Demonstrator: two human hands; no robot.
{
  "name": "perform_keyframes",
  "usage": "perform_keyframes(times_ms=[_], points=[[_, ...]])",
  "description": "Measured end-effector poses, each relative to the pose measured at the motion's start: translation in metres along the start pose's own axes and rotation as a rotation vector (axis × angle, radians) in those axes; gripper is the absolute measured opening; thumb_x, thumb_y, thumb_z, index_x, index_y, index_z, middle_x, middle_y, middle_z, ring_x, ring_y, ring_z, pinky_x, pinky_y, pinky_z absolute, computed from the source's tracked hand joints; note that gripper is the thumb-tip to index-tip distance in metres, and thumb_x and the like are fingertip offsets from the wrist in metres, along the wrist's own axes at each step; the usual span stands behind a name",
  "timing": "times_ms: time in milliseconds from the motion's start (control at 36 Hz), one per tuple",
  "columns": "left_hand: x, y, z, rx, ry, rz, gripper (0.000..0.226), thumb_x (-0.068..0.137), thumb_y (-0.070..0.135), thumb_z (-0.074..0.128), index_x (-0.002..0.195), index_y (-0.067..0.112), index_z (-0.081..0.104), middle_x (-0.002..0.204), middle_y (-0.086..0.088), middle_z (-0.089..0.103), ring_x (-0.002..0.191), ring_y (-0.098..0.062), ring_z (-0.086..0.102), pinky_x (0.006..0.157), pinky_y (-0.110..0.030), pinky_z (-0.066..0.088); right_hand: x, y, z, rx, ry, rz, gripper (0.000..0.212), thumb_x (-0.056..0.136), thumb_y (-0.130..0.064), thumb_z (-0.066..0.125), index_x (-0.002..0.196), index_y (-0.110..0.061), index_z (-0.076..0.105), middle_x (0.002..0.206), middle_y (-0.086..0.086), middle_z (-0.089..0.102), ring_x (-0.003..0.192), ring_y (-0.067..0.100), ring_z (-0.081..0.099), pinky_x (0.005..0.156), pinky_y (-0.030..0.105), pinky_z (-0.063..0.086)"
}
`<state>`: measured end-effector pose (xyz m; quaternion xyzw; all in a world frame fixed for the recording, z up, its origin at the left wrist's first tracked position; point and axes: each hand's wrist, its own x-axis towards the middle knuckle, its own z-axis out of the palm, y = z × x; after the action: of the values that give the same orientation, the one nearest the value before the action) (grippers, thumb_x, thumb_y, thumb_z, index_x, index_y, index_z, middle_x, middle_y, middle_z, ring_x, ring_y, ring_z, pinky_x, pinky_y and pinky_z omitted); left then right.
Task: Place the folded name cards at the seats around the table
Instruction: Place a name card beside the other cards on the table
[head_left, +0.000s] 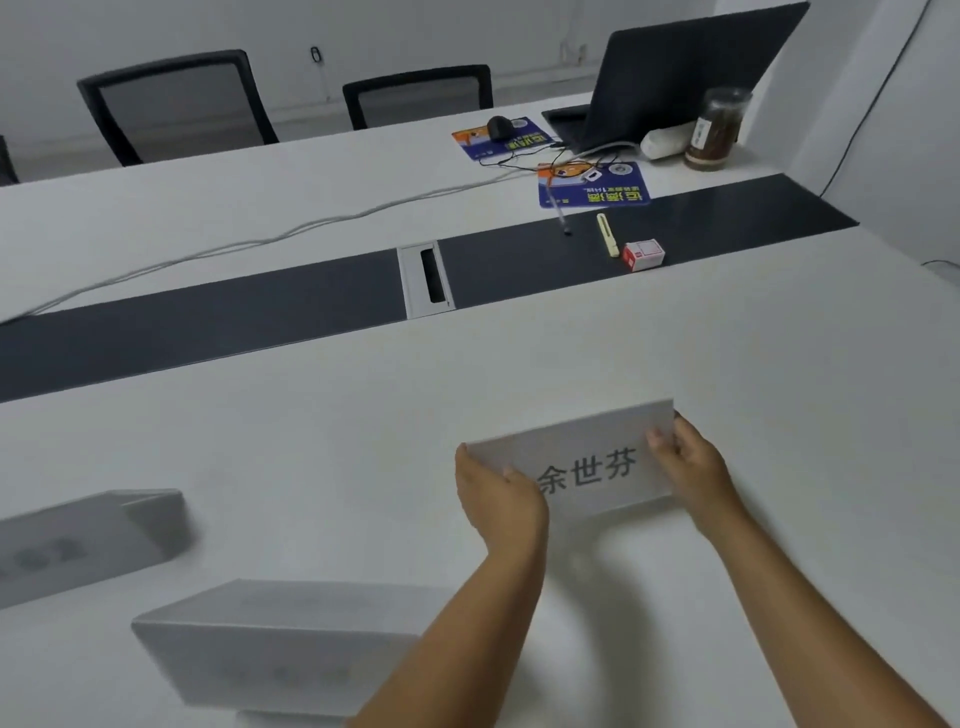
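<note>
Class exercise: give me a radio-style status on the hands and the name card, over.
Left hand and right hand grip held name card by its ends. Two other name cards stand left. Nothing blocking.

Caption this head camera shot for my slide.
Both hands, left hand and right hand, hold a folded name card over the white table.

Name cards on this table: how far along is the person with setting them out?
Two folded cards already stand on the white table at the left. A third name card is in both hands, left hand and right hand, near the tabletop. The far side by the chairs shows none.
</note>
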<state>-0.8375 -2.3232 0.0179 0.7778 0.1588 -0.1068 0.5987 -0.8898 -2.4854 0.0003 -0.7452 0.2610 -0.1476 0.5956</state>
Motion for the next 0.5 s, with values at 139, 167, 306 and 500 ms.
perform_keyframes(times_ms=[139,167,306,500], points=[[-0.002,-0.019,-0.007,-0.051,0.044,0.024,0.053,0.09,0.004,0.036,0.139,0.014,0.017,0.147,-0.01,0.027,0.135,-0.025,0.028,0.114,-0.042,0.025,0.008,0.021,0.017,0.009,-0.075,0.017,0.039,0.092,-0.009,0.042,0.131,-0.014,0.039,0.12,-0.003,0.047,0.109,0.011,0.044,0.067,-0.006,0.036],[0.001,-0.021,-0.009,-0.05,0.045,0.051,0.053,0.091,0.006,0.036,0.139,0.015,0.017,0.148,-0.009,0.026,0.135,-0.024,0.027,0.114,-0.041,0.024,0.011,0.022,0.02,0.009,-0.078,0.01,0.04,0.092,-0.01,0.042,0.131,-0.015,0.038,0.12,-0.004,0.047,0.11,0.01,0.044,0.067,-0.007,0.036],[0.028,-0.02,-0.019,-0.04,0.069,0.089,0.053,0.091,0.011,0.04,0.139,0.019,0.021,0.147,-0.007,0.032,0.135,-0.023,0.03,0.113,-0.043,0.026,0.029,0.022,0.041,0.014,-0.057,-0.006,0.043,0.09,-0.015,0.047,0.132,-0.014,0.038,0.119,-0.002,0.051,0.109,0.012,0.048,0.069,-0.004,0.038],[0.043,-0.036,-0.025,0.111,0.102,0.101,0.049,0.087,0.003,0.043,0.135,0.009,0.03,0.14,-0.014,0.042,0.129,-0.029,0.039,0.109,-0.044,0.031,0.036,0.033,0.064,-0.102,0.236,0.025,0.043,0.076,-0.009,0.066,0.116,0.0,0.053,0.117,0.019,0.06,0.109,0.031,0.055,0.089,0.032,0.042]])
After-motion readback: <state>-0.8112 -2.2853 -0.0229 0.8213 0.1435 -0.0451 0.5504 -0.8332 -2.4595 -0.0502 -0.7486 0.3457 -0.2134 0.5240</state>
